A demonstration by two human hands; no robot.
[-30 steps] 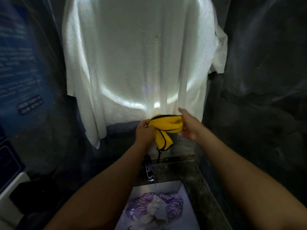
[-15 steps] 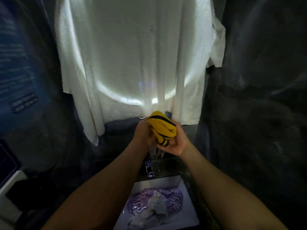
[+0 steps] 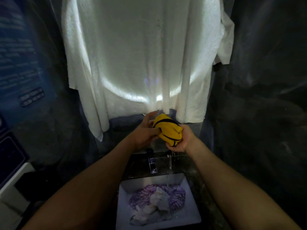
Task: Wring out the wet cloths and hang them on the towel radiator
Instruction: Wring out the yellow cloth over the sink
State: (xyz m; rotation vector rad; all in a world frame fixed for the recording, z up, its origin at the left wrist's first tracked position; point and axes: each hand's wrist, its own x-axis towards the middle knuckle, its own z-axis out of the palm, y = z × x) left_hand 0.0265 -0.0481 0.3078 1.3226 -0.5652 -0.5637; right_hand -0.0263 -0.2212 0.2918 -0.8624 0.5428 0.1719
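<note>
A yellow cloth with black trim (image 3: 167, 130) is bunched and twisted above the sink. My left hand (image 3: 146, 133) grips its left end, and my right hand (image 3: 180, 140) cups and squeezes its lower right end from below. A thin stream of water (image 3: 169, 165) falls from the cloth into the white sink (image 3: 191, 211). In the sink lie a purple-and-white striped cloth (image 3: 176, 195) and a crumpled white cloth (image 3: 157, 203). A large white towel (image 3: 141, 60) hangs straight ahead and hides whatever it hangs on.
A dark tap (image 3: 151, 163) stands at the back of the sink on a dark stone counter (image 3: 204, 193). Dark walls close in on the right. A blue panel with text (image 3: 21, 63) is on the left wall, and a white ledge (image 3: 11, 185) sits low left.
The cloth's hanging tail has been gathered into a tight bunch. My right hand turned from over the cloth to under it, and water now runs from the cloth into the sink.
</note>
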